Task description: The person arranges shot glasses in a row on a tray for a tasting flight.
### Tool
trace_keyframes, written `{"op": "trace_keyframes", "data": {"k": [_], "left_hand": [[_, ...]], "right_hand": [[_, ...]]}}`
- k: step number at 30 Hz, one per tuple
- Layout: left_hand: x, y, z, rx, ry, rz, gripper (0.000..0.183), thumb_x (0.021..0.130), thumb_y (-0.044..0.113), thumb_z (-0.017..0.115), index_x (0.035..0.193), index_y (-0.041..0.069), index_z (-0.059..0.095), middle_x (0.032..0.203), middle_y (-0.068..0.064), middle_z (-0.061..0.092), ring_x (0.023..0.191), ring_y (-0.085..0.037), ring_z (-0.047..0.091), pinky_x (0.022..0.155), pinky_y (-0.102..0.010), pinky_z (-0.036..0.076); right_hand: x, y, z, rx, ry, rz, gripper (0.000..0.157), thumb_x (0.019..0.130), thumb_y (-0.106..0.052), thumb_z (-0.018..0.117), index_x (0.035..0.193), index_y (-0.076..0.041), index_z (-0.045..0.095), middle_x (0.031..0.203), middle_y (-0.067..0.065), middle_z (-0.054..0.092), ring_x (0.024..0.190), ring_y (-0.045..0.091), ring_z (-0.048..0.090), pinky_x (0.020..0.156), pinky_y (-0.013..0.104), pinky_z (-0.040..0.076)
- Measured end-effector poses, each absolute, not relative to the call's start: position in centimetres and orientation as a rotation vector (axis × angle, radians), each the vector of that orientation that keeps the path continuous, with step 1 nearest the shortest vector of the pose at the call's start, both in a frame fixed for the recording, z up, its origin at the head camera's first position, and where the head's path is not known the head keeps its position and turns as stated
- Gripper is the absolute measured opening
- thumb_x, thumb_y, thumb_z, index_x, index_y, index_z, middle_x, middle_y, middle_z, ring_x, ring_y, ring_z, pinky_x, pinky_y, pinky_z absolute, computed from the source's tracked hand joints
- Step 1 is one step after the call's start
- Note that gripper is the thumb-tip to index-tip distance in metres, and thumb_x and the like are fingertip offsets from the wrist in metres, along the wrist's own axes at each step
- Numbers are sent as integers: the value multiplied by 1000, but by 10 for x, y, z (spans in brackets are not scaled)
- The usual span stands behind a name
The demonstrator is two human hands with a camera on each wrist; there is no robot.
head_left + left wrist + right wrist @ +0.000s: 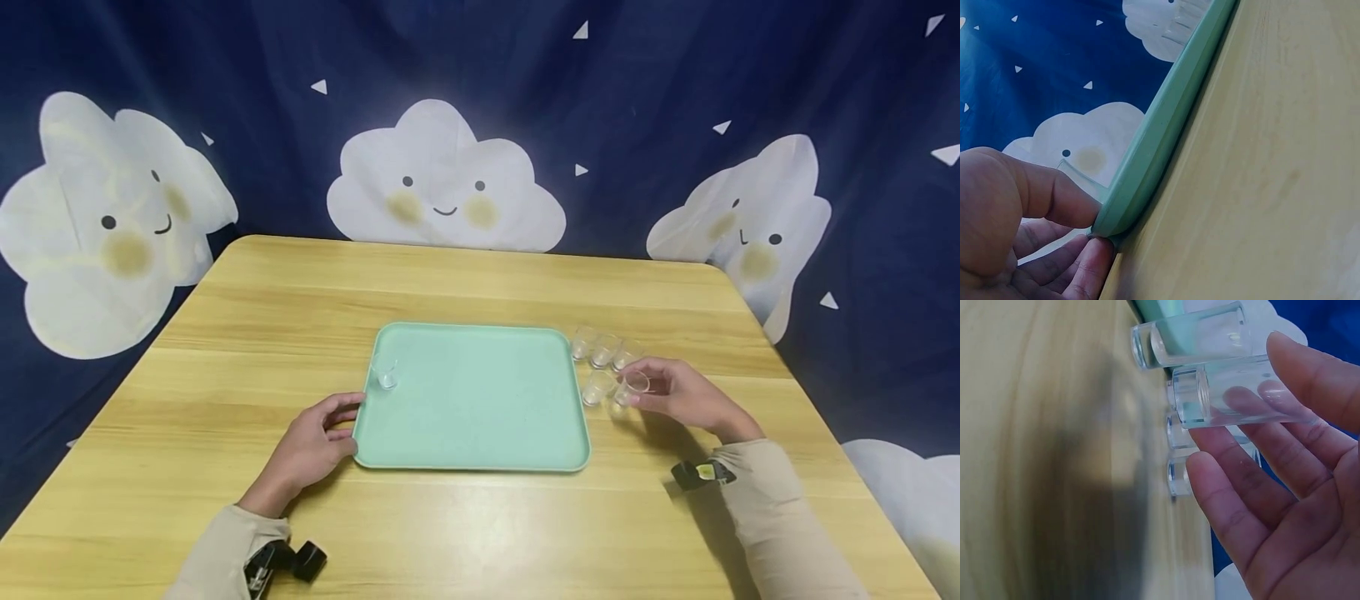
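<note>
My left hand point(318, 442) grips the near left edge of a light green tray point(472, 400), thumb at the rim and fingers beneath, as the left wrist view shows. Inside the tray, by its left rim, stands a small clear shot glass point(386, 373). My right hand point(686, 396) holds another clear shot glass point(1235, 394) between thumb and fingers, just right of the tray. Beside it, nearer the tray, stands a similar glass point(597, 388). Three more glasses point(603, 352) stand in a row behind, partly hidden by the fingers in the right wrist view.
The tray lies on a wooden table point(480, 533) with rounded far corners. A dark blue curtain point(480, 50) with white clouds hangs behind its far edge. Small black devices point(281, 562) sit on both wrists over beige sleeves.
</note>
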State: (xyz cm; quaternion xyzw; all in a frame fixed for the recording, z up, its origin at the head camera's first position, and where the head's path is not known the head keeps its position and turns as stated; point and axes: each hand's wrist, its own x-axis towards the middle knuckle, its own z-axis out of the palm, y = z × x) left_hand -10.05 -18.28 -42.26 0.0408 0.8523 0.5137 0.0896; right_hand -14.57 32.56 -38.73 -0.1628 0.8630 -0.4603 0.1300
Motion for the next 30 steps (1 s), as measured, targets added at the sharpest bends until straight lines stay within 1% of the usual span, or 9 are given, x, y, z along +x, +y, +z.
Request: {"op": "trace_keyframes", "data": {"k": [5,7,12,15,19,22,26,30], "left_hand": [[-102,-183,-421,133,2543,1525,61,77,-7,55,137,-1,49,129,-23,55,115,-35,56,92,-37,52],[-102,-183,-421,133,2546,1527,61,77,-7,55,137,-1,49,129,-23,55,116,-35,55,93,-38,52],[-97,-183,-423,99,2535,1516,60,78,-7,56,138,-1,49,130,-23,55,115,-35,56,93,-39,52],[-94,-184,-424,82,2521,1510,60,79,-6,57,138,-1,49,130,-23,54,115,-35,56,93,-38,52],[-97,-184,-424,113,2519,1535,60,79,-7,56,138,0,48,131,-23,54,117,-35,54,94,-38,52],[-101,-184,-424,142,2527,1542,60,78,-7,55,138,-1,48,130,-23,54,117,-35,55,93,-38,52],[-102,-183,-424,141,2532,1537,61,77,-7,55,137,-1,49,130,-24,54,116,-35,55,93,-37,52],[-102,-183,-424,125,2529,1541,61,77,-8,55,137,-1,49,130,-24,54,115,-36,56,93,-37,52]], "right_hand": [[-147,327,-384,-493,2532,-1341,34,87,-5,70,118,6,61,115,20,63,99,12,63,85,20,52],[-146,327,-382,-500,2550,-1336,35,87,-6,69,118,7,60,115,20,63,99,12,62,84,20,52],[-144,323,-379,-528,2555,-1349,35,87,-3,68,119,9,59,114,23,62,99,11,62,84,21,52],[-143,320,-376,-541,2556,-1345,34,86,-2,69,117,9,60,112,21,63,97,11,63,84,21,52],[-144,316,-367,-542,2595,-1325,34,87,-4,69,118,8,60,111,17,63,99,9,61,86,18,50],[-147,313,-361,-544,2609,-1323,35,87,-3,70,118,9,60,109,16,64,100,9,61,87,17,50],[-149,309,-356,-553,2600,-1333,35,87,-3,70,117,11,59,109,18,64,100,11,62,87,18,51],[-149,305,-353,-549,2597,-1334,36,87,-4,70,118,11,59,111,18,64,101,12,61,88,18,50]]}}
